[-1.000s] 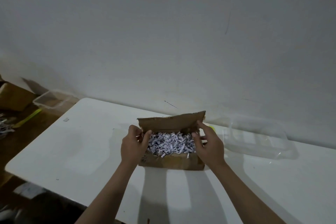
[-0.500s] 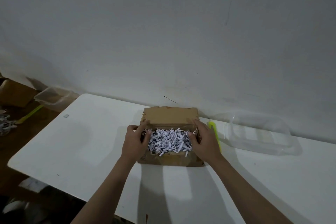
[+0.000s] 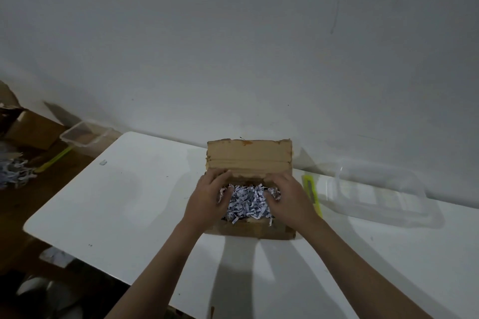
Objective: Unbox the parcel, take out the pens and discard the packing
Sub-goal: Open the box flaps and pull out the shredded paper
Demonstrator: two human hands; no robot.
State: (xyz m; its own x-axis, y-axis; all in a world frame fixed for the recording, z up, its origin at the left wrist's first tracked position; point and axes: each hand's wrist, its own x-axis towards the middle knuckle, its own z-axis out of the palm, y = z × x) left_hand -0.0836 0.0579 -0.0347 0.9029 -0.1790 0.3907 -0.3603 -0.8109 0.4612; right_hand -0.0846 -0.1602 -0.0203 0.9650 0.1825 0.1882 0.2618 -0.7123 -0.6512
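Cardboard box (image 3: 250,160) sits open, full of shredded paper (image 3: 247,202). Left hand (image 3: 207,199) and right hand (image 3: 290,199) curl into it, gripping shreds.

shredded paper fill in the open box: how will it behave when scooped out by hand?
The shredded paper is a loose heap of thin strips, so it probably compresses and lifts as a light clump. Strips already hang over the cardboard box front edge, so some will likely shed onto the table. Both the left hand and right hand cupping it should help.
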